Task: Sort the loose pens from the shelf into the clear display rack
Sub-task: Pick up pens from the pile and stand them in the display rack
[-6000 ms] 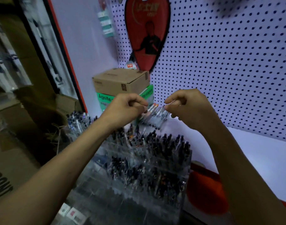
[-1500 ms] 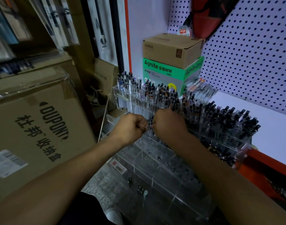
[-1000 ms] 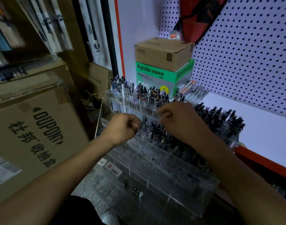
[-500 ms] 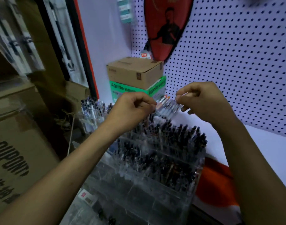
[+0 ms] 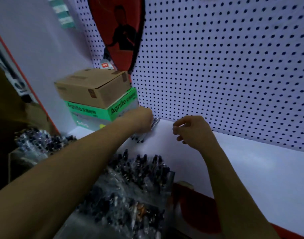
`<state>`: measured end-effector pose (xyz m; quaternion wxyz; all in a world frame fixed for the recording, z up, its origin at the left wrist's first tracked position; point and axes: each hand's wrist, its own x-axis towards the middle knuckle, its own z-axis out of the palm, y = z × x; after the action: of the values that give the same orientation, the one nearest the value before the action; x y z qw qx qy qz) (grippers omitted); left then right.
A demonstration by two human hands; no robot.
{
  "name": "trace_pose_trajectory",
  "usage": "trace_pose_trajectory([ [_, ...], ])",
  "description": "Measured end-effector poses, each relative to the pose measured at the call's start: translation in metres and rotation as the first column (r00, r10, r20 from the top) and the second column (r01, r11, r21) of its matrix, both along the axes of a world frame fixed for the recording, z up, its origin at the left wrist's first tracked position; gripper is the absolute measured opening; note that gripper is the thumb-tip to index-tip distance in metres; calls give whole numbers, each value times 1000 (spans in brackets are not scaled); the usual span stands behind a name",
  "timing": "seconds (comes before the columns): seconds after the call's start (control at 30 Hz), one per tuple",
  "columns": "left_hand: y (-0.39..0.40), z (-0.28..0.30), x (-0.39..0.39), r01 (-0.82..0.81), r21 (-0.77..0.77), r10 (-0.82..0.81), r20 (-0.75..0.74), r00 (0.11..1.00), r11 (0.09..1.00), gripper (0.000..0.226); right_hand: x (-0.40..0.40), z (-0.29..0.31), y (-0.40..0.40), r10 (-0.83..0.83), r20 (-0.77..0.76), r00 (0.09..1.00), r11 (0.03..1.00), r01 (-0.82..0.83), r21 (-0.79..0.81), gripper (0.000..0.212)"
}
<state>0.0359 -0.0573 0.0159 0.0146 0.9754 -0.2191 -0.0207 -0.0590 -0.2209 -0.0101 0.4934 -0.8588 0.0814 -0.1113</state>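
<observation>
Loose clear pens lie in a small pile on the white shelf, beside a green box. My left hand reaches onto that pile, its fingers curled down over the pens; the fingertips are hidden. My right hand hovers just right of the pile with fingers loosely curled and nothing plainly in it. The clear display rack stands below my arms, its rows packed with dark-capped pens. The picture is motion-blurred.
A cardboard box sits on a green Agnite box at the shelf's back left. A white pegboard with a red racket cover stands behind. Another pen holder is at left, a red item at lower right.
Both hands left the rack and rose to the shelf. In the last half second my left hand pushed forward onto the pen pile and my right hand drew apart from it.
</observation>
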Motion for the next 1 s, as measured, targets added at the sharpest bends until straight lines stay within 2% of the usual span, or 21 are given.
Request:
trace_pose_trajectory([
  [0.13, -15, -10, 15, -12, 81, 14, -24, 1000, 997, 42, 11, -7, -12, 14, -27, 1000, 1000, -13, 21, 8],
  [0.33, -20, -32, 22, 35, 76, -25, -125, 992, 997, 43, 20, -22, -24, 14, -81, 997, 999, -11, 36, 6],
  [0.43, -18, -33, 20, 49, 19, -46, -143, 989, 999, 43, 23, -32, -26, -10, -126, 992, 1000, 12, 14, 12],
  [0.53, -14, -25, 15, 89, -145, -116, -186, 976, 985, 39, 24, -38, -28, -59, -113, 992, 996, 66, 64, 21],
  [0.63, -11, -14, 6, 157, -267, -215, -205, 955, 951, 38, 18, -36, -26, -39, -50, 998, 950, 52, 306, 18],
  [0.7, -11, -8, 1, 180, -288, -243, -201, 949, 940, 39, 15, -34, -24, -32, 23, 999, 913, 20, 406, 12],
  [0.83, -12, 3, -11, 215, -274, -262, -147, 954, 937, 37, 14, -25, -19, -35, 137, 990, 888, -32, 459, 14],
  [0.93, -5, 9, -22, 200, -327, -247, -111, 963, 924, 35, 10, -14, -9, -30, 199, 980, 887, -65, 457, 15],
  [1.0, 5, 15, -30, 159, -421, -207, -70, 976, 893, 28, 6, -4, -5, -72, 243, 967, 896, -45, 442, 23],
])
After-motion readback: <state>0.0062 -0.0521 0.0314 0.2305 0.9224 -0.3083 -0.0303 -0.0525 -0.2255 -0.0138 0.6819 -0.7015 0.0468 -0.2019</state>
